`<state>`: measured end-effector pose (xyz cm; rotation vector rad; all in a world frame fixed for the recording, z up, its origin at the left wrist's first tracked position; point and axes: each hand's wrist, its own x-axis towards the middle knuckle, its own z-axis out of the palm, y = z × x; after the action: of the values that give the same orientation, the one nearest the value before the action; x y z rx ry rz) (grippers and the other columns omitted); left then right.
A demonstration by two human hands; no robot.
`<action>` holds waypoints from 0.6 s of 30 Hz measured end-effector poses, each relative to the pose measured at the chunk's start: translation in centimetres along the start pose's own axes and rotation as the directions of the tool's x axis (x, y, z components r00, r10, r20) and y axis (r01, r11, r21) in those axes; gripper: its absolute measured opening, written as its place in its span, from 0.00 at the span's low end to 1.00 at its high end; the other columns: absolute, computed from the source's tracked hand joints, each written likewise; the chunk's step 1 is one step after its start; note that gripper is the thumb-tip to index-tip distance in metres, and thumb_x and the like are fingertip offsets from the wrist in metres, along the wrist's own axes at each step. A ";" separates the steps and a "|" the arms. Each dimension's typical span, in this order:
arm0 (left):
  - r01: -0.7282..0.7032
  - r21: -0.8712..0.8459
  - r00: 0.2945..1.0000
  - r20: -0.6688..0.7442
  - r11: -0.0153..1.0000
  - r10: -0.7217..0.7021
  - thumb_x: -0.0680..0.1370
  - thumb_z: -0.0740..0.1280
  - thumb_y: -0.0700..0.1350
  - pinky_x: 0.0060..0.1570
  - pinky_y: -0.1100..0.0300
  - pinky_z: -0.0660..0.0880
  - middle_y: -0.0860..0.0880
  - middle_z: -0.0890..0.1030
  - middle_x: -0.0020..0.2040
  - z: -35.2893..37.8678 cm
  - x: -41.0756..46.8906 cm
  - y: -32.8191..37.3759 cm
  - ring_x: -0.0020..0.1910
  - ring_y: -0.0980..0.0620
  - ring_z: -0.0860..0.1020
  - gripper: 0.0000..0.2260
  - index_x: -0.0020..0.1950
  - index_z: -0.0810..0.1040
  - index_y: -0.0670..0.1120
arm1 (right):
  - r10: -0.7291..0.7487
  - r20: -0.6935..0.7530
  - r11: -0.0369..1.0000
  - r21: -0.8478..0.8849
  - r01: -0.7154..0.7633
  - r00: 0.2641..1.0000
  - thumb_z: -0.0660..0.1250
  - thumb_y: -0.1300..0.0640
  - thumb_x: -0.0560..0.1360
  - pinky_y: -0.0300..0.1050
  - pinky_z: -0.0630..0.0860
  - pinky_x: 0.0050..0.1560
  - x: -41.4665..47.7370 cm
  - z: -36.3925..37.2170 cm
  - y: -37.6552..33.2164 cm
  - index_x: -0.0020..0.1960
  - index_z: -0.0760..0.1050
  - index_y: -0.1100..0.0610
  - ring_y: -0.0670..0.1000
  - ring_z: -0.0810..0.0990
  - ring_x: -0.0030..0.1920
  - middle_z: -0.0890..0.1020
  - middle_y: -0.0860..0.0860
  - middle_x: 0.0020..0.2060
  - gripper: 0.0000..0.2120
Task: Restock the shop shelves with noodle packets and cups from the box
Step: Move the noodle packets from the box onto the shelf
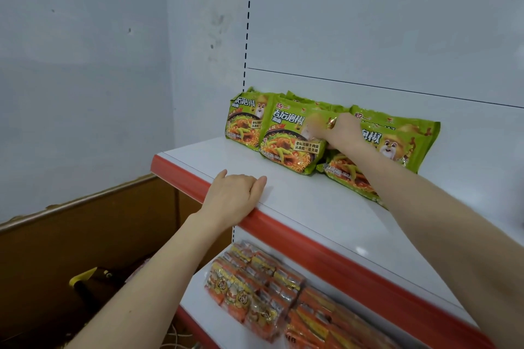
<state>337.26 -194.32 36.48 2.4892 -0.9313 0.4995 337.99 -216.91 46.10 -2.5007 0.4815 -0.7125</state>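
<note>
Green noodle packets stand in a row at the back of the top white shelf [312,207]: a left packet [243,119], a middle packet [286,139] and a right packet [397,144]. My right hand [337,130] reaches between the middle and right packets, its blurred fingers touching the middle packet's upper right corner; whether it grips is unclear. My left hand [235,195] rests palm down on the shelf's red front edge, fingers curled, holding no packet. Orange noodle packets [255,292] lie on the lower shelf.
A brown cardboard box [85,221] stands open at the lower left beside the shelf, with a yellow-and-black item [88,278] inside. A grey wall is at the left. The shelf's white back panel rises behind the packets.
</note>
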 end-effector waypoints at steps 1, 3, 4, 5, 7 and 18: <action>-0.005 0.009 1.000 -0.002 1.000 0.005 0.82 0.46 0.52 0.71 0.51 0.55 0.46 0.80 0.43 -0.1 0.0 0.1 0.49 0.47 0.77 0.24 0.45 0.76 0.40 | 0.000 -0.008 1.000 0.022 0.001 1.000 0.72 0.50 0.70 0.45 0.67 0.31 -0.1 -0.2 0.0 0.28 0.62 0.57 0.54 0.71 0.29 0.73 0.56 0.28 0.22; -0.023 0.067 0.999 -0.041 0.997 0.026 0.82 0.47 0.52 0.71 0.51 0.57 0.46 0.79 0.40 -0.3 0.0 0.2 0.46 0.46 0.77 0.23 0.40 0.73 0.40 | -0.014 -0.036 1.000 0.022 0.015 0.999 0.70 0.49 0.71 0.45 0.67 0.32 -0.7 -0.9 0.1 0.28 0.63 0.58 0.54 0.70 0.28 0.72 0.57 0.28 0.22; -0.035 0.118 0.997 -0.070 0.992 0.043 0.82 0.48 0.52 0.70 0.51 0.59 0.46 0.78 0.38 -0.5 0.0 0.2 0.44 0.45 0.77 0.22 0.38 0.71 0.41 | -0.033 -0.064 0.999 -0.015 0.032 0.997 0.69 0.48 0.72 0.44 0.66 0.31 -1.1 -1.5 0.1 0.29 0.65 0.59 0.53 0.69 0.28 0.71 0.56 0.27 0.22; -0.044 0.168 0.993 -0.100 0.985 0.061 0.82 0.48 0.52 0.68 0.51 0.61 0.46 0.78 0.38 -0.9 -0.1 0.4 0.43 0.45 0.77 0.21 0.37 0.69 0.42 | -0.057 -0.107 0.995 -0.083 0.049 0.993 0.66 0.47 0.74 0.44 0.66 0.32 -1.6 -2.2 0.1 0.32 0.68 0.61 0.53 0.71 0.30 0.72 0.55 0.29 0.21; -0.051 0.234 0.987 -0.136 0.971 0.085 0.82 0.49 0.52 0.64 0.51 0.65 0.46 0.77 0.35 -1.5 -0.5 0.7 0.40 0.44 0.77 0.20 0.36 0.68 0.44 | -0.119 -0.200 0.971 -0.227 0.073 0.972 0.62 0.46 0.76 0.45 0.68 0.39 -2.7 -3.5 -0.2 0.46 0.75 0.63 0.58 0.77 0.42 0.78 0.56 0.40 0.18; -0.091 0.298 0.918 -0.344 0.950 0.195 0.78 0.51 0.53 0.27 0.61 0.57 0.52 0.69 0.22 -5.4 -8.9 -0.7 0.22 0.50 0.67 0.22 0.28 0.69 0.45 | -0.564 0.051 0.823 -0.047 0.566 0.824 0.62 0.51 0.76 0.49 0.75 0.51 -9.8 1.2 -10.4 0.50 0.79 0.59 0.55 0.79 0.50 0.83 0.53 0.47 0.13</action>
<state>330.48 -186.43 36.67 2.4412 -0.9453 1.1776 332.82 -203.54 47.04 -2.7238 -0.2882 -0.8725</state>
